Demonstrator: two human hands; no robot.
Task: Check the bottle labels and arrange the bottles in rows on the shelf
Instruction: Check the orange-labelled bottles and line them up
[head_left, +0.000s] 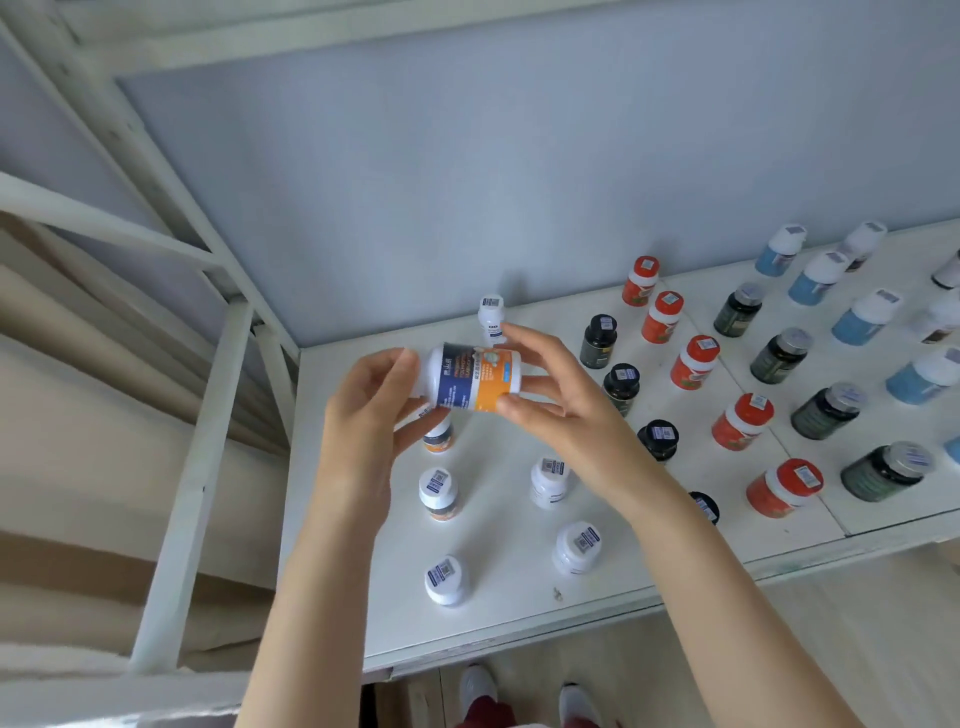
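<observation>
**Labelled bottle held sideways in both hands, above left end of shelf**

You are holding the labelled bottle (475, 378) on its side between both hands, above the left end of the shelf (509, 613) and clear of it. Your left hand (363, 415) is curling round one white end, thumb on top and fingers beneath. Your right hand (556, 400) is pinching the other end, forefinger above and thumb below, with the other fingers spreading loosely behind. The bottle is a smooth white plastic cylinder wearing a glossy navy and orange wrap label. The print is facing you but is blurring beyond reading. Your fingers are covering both ends, so I cannot tell which one is the cap.

Your left fingers are hiding most of the orange-banded bottle (439, 436) standing directly below. The held bottle is partly masking the small white bottle (492, 317) at the back. Your right forearm is covering nearly all of the nearest black bottle (705, 506).

Four white bottles (447, 579) are standing upright near the front, each showing a barcode sticker on its round lid. To the right, rows are running diagonally:
- black bottles (598, 340)
- red bottles (693, 361)
- dark green bottles (781, 354) with grey lids
- pale blue bottles (865, 317) with white caps

The frame edge is cutting off the farthest of these.

A tiny metallic item (558, 593) is lying near the front edge, too small to identify. The shelf surface is looking white and matte. A white metal upright (192, 467) is rising at the left. White shoes (478, 686) are showing at the bottom, partly cropped.
</observation>
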